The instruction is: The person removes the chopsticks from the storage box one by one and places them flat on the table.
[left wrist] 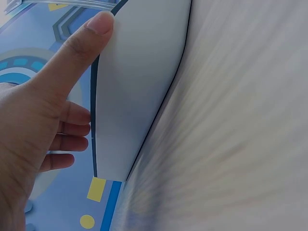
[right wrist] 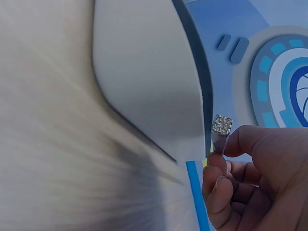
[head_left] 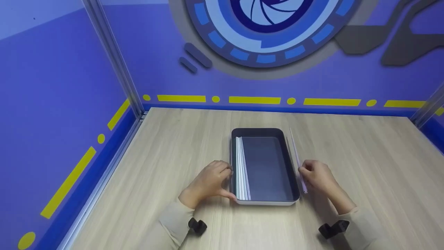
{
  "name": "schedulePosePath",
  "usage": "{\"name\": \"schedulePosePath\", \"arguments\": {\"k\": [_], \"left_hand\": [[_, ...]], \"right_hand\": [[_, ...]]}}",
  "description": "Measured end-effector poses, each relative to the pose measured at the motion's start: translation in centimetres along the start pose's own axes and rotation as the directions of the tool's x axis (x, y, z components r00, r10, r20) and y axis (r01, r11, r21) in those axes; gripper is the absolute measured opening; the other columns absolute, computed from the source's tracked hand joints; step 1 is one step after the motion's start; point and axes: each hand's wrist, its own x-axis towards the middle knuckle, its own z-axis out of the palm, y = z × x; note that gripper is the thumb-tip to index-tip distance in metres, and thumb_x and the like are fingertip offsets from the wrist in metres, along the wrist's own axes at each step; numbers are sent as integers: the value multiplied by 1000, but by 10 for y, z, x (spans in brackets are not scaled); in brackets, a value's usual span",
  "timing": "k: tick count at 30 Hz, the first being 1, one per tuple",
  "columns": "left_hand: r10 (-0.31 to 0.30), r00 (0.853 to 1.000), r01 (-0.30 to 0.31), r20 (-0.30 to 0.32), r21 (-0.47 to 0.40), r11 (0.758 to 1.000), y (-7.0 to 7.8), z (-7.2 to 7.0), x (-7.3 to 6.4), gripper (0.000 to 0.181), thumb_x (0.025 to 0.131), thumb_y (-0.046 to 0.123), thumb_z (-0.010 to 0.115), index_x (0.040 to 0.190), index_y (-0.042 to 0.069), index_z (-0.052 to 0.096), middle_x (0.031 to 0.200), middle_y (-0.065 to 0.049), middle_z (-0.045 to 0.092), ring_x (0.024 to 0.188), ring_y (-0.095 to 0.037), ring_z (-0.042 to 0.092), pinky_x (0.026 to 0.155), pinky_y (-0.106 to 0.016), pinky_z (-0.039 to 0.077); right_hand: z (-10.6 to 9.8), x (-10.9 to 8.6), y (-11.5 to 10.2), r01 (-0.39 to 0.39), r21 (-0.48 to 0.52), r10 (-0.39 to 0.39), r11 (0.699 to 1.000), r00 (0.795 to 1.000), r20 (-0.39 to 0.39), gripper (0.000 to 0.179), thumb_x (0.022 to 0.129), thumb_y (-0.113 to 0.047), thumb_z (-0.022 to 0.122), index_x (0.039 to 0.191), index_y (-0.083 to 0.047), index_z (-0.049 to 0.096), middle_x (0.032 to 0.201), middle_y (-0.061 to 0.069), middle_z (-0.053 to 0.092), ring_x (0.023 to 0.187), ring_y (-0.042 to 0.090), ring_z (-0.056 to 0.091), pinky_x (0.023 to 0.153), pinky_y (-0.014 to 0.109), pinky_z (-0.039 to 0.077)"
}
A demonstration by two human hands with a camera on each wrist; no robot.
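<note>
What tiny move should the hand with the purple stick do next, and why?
Probably the right hand should lift the purple stick over the tray's right wall. It pinches the stick outside the tray, while other thin sticks lie inside along the left, leaving bare space beside them.

The head camera looks forward and down from above the table [head_left: 173, 146], reaching its far edge and the wall [head_left: 149, 62] behind. The left wrist view, rolled sideways, looks low and close past the left hand [head_left: 212, 175]; the right wrist view does so past the right hand [head_left: 318, 176]. Both share the tray's [head_left: 258, 132] pale outside.
</note>
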Motion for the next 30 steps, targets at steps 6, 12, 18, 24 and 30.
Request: {"name": "schedulePosePath", "arguments": {"k": [6,12,18,24,30], "left_hand": [[0,1000,0,-3,-2,1000,-1,-1,0,75,48,72,75,86,7,64,95,-3,65,91,-17,61,87,-29,50],[-12,1000,12,11,-8,1000,-1,0,0,75,49,72,74,87,7,65,95,-3,66,92,-18,62,88,-29,50],[-7,1000,7,18,-6,1000,-1,2,-1,75,50,71,74,88,7,65,96,-3,66,92,-18,62,89,-29,50],[-4,1000,4,4,-20,1000,-1,1,-1,74,49,71,75,87,8,64,95,-3,65,91,-17,61,89,-28,50],[8,1000,-8,-2,-27,1000,-2,2,-2,72,51,70,75,87,8,64,96,-3,65,91,-17,61,89,-28,49]], "right_hand": [[5,-3,10,-17,23,16,1000,999,31,20,87,-8,53,67,-5,53,50,-5,45,45,11,44,41,23,37],[13,-7,17,-35,52,32,998,998,60,21,89,-9,54,69,-5,53,53,-2,48,45,12,48,39,24,43],[18,-8,23,-49,67,44,997,996,83,21,89,-9,53,69,-4,53,55,-1,52,46,12,53,39,25,46],[20,-9,24,-38,54,34,998,996,86,20,89,-9,53,70,-4,54,55,0,54,46,12,52,41,24,47],[23,-10,21,9,-50,-6,999,998,55,18,87,-9,56,69,-7,56,57,-1,54,47,10,50,42,21,42]]}}
